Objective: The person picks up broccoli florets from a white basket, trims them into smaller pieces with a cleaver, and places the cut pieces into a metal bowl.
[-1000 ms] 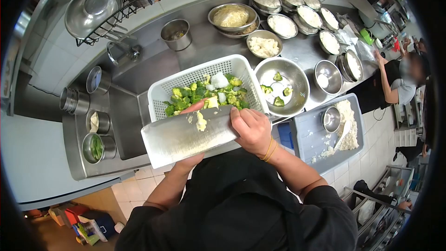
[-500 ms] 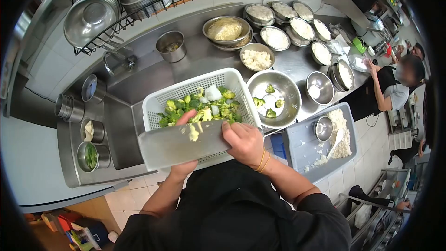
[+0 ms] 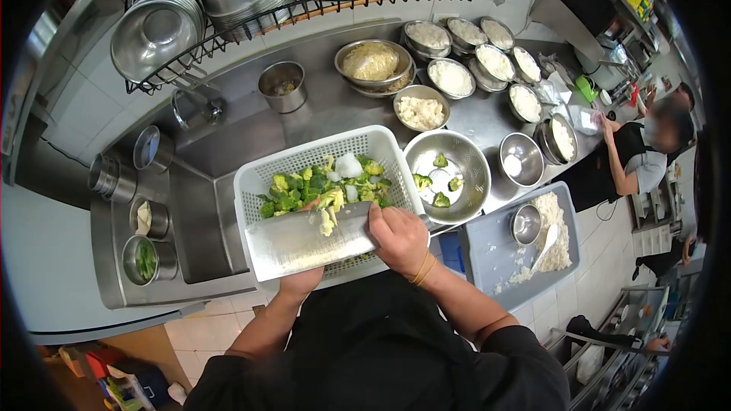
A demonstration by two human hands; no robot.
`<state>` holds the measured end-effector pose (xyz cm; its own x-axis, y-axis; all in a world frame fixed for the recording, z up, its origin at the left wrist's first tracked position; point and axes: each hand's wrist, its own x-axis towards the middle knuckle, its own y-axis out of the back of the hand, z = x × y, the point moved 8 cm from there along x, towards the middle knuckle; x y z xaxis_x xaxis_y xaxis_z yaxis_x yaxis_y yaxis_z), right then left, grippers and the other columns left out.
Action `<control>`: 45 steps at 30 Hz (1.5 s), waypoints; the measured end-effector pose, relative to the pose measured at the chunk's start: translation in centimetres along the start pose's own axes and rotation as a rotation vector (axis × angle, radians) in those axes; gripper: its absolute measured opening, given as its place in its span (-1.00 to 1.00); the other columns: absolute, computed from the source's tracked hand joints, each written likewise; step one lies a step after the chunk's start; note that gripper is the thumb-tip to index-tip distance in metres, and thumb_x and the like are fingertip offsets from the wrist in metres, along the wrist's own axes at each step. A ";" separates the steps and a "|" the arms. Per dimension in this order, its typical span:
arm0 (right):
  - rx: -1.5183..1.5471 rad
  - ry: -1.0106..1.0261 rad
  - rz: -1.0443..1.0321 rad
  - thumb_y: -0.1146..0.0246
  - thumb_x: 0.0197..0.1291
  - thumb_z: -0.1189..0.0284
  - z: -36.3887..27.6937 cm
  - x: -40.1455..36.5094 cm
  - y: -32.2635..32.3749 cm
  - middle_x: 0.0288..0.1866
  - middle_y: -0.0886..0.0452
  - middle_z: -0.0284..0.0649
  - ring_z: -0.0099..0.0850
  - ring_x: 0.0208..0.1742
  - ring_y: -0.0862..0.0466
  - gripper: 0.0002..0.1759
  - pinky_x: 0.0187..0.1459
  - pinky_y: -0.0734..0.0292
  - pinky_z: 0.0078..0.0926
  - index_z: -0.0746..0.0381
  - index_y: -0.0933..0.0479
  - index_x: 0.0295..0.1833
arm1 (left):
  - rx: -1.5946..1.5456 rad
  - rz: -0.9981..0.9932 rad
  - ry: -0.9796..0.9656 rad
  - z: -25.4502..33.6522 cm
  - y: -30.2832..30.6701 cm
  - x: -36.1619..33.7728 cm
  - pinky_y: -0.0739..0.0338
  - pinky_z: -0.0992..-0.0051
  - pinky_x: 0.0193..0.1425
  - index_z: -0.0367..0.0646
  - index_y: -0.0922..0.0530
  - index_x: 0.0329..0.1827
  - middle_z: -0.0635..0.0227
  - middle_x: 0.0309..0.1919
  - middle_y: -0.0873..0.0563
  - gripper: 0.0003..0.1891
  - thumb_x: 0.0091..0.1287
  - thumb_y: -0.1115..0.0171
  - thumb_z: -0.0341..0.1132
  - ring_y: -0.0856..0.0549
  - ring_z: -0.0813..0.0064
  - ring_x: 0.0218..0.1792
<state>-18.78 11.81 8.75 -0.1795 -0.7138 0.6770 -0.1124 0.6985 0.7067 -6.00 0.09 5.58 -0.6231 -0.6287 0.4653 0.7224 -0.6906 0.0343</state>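
My right hand (image 3: pixel 400 239) is closed around the handle end of a cleaver (image 3: pixel 308 243), whose broad blade lies slantwise over the front of a white perforated basket (image 3: pixel 251 183). Behind the blade is my left hand (image 3: pixel 303 281); its heel shows below and a fingertip above, with the rest hidden. It grips a piece of broccoli (image 3: pixel 332 199) with a pale, cut stalk that sticks up at the blade's upper edge. Green broccoli florets (image 3: pixel 304 183) fill much of the basket, along with whitish chunks of what looks like ice (image 3: pixel 349 166).
Right of the basket stands a perforated steel bowl (image 3: pixel 474 175) with several florets. Beyond it are an empty-looking bowl (image 3: pixel 521 154), bowls of rice (image 3: pixel 451 78) and a grey tub (image 3: pixel 487 251). A sink (image 3: pixel 198 236) lies left. A co-worker (image 3: pixel 643 148) stands at the far right.
The cleaver has tilted so its blade face now catches the light, and it has shifted slightly down and right with my hands. The view has moved a little.
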 end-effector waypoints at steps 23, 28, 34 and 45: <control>0.354 -0.521 -0.115 -0.32 0.07 0.60 6.0 -4.0 -4.5 -0.34 -0.63 -0.01 0.11 -0.37 -0.66 -0.75 -0.38 -0.54 -0.01 0.23 -0.43 -0.15 | -0.329 0.185 0.317 -0.7 0.8 1.1 -0.70 0.41 0.16 -0.37 -0.44 0.29 0.11 0.09 -0.69 -0.48 0.28 -0.34 -0.76 -0.72 0.38 0.10; 0.451 -0.538 -0.095 -0.35 0.16 0.61 5.1 -3.1 -4.2 -0.43 -0.61 0.02 -0.02 -0.48 -0.66 -0.80 -0.41 -0.53 -0.23 0.29 -0.49 -0.14 | -0.407 0.134 0.258 -1.7 1.2 1.0 -0.66 0.41 0.19 -0.31 -0.51 0.22 0.15 0.11 -0.68 -0.59 0.33 -0.32 -0.71 -0.72 0.39 0.07; 0.317 -0.186 -0.099 -0.37 -0.27 0.62 0.5 0.0 -0.4 -0.40 -0.53 -0.18 -0.15 -0.39 -0.66 -0.50 -0.39 -0.56 -0.20 0.26 -0.53 -0.05 | 0.247 0.099 -0.055 0.1 2.6 -0.1 -0.60 0.40 0.17 -0.25 -0.56 0.14 0.17 0.07 -0.69 -0.61 0.26 -0.46 -0.52 -0.70 0.36 0.07; 0.301 -0.088 -0.141 -0.44 -0.38 0.59 -2.3 1.0 0.8 -0.36 -0.51 -0.18 -0.17 -0.36 -0.65 -0.32 -0.31 -0.58 -0.24 0.36 -0.52 0.06 | -0.104 0.148 0.051 -0.1 0.8 0.0 -0.57 0.25 0.21 -0.32 -0.54 0.19 0.06 0.10 -0.64 -0.46 0.33 -0.41 -0.07 -0.65 0.24 0.12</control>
<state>-16.80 11.57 10.47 -0.2236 -0.8062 0.5478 -0.4234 0.5866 0.6904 -5.43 -0.53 5.54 -0.5289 -0.7417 0.4126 0.7741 -0.6208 -0.1238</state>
